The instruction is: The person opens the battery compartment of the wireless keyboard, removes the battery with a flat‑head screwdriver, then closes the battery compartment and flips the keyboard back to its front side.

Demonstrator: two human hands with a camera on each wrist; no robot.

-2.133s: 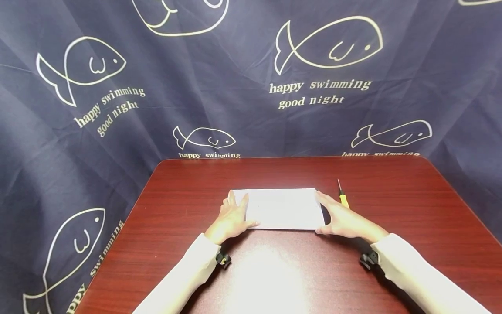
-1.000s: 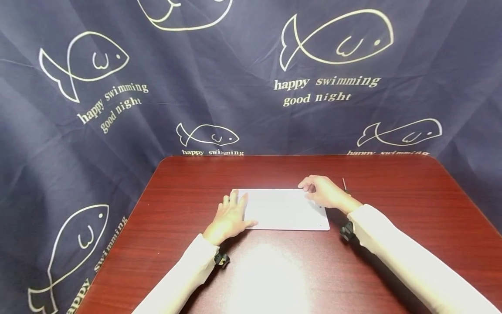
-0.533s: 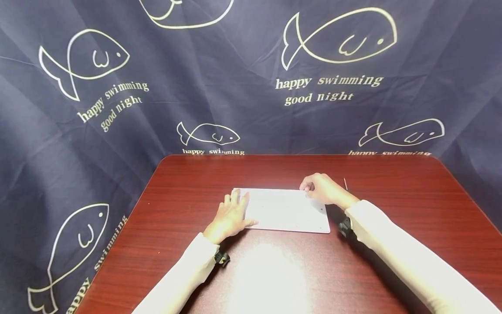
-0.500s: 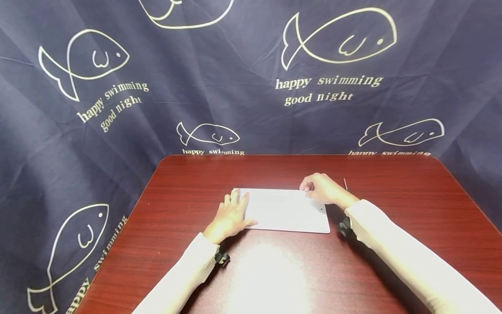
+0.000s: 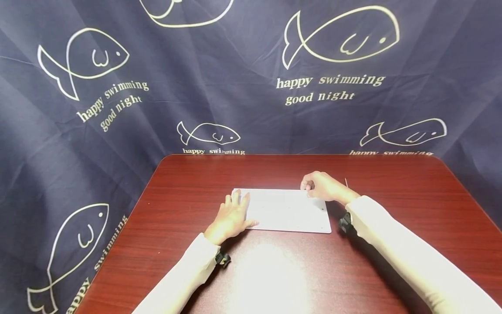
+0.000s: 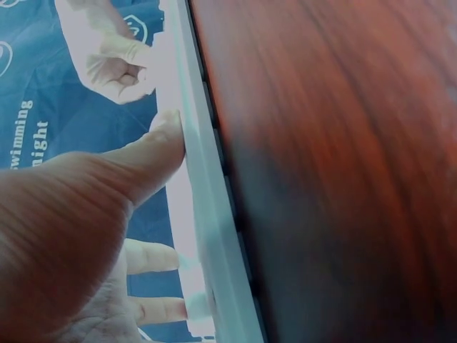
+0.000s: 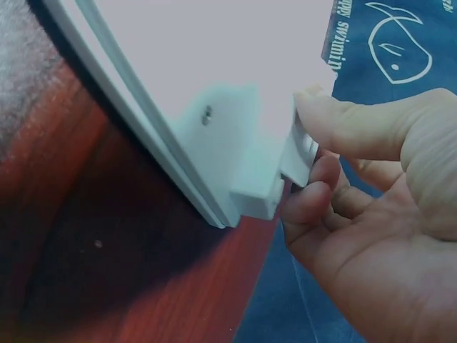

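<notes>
A white keyboard (image 5: pixel 286 211) lies with its plain underside up; dark key edges show beneath it in the left wrist view. On its left end rests my left hand (image 5: pixel 229 218), fingers spread and straight, the thumb (image 6: pixel 166 139) on the near side. My right hand (image 5: pixel 319 185) is at the far edge towards the right corner. There its thumb and curled fingers pinch a small white flap, seemingly a fold-out foot (image 7: pixel 300 153), in the right wrist view. Near that corner a small dark screw hole (image 7: pixel 207 114) shows.
A screwdriver's metal shaft (image 5: pixel 346 182) pokes out behind the right forearm, its handle hidden. The dark red table (image 5: pixel 188 179) ends at a blue fish-print curtain (image 5: pixel 251 87). Both wrists wear small black cameras (image 5: pixel 222 259).
My right hand has left the keyboard's right end for its far edge, where the fingers curled into a pinch. The right end has shifted slightly towards me. My left hand keeps its place.
</notes>
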